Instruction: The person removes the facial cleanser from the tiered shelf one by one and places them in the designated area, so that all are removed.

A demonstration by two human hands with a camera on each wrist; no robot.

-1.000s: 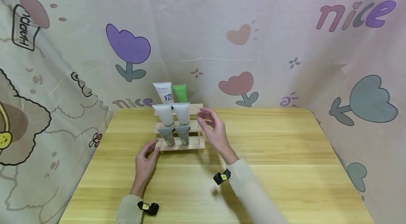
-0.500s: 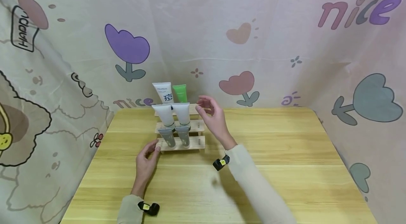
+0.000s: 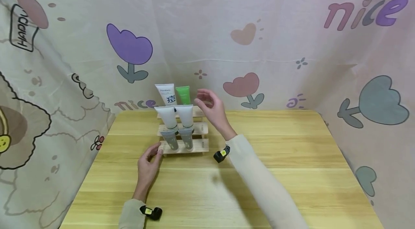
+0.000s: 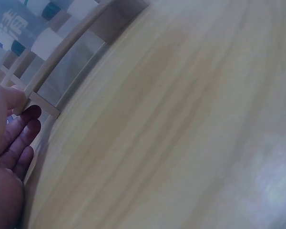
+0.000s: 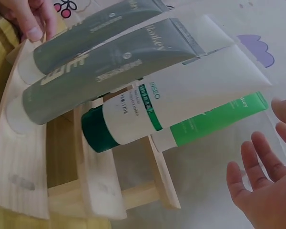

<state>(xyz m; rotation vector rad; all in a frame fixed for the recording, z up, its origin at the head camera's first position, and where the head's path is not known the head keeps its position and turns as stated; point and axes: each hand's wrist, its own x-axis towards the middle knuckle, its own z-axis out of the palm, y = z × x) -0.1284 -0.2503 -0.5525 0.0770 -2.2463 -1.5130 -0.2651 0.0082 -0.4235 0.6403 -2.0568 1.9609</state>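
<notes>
A three-tier wooden rack (image 3: 202, 145) stands on the table with tubes upright on its steps. My left hand (image 3: 149, 167) pinches the front left corner, thumb above and fingertips under the board in the left wrist view. My right hand (image 3: 214, 110) is raised by the top step, fingers loosely bent and holding nothing, just right of the green tube (image 3: 183, 94). A white tube with blue print (image 3: 166, 93) stands beside the green one. Two white tubes with green caps (image 5: 100, 131) fill the middle step. Two grey tubes (image 3: 186, 139) stand on the lowest.
The wood-grain table (image 3: 275, 175) stretches to the right and front of the rack. Close behind it hangs a printed cloth (image 3: 279, 41), with more cloth along both sides. Black cameras sit on both wrists, below beige sleeves (image 3: 266, 182).
My right hand has risen from beside the middle step to beside the top step, moving away and slightly left. My left hand stays at the rack's corner; the tubes have not moved.
</notes>
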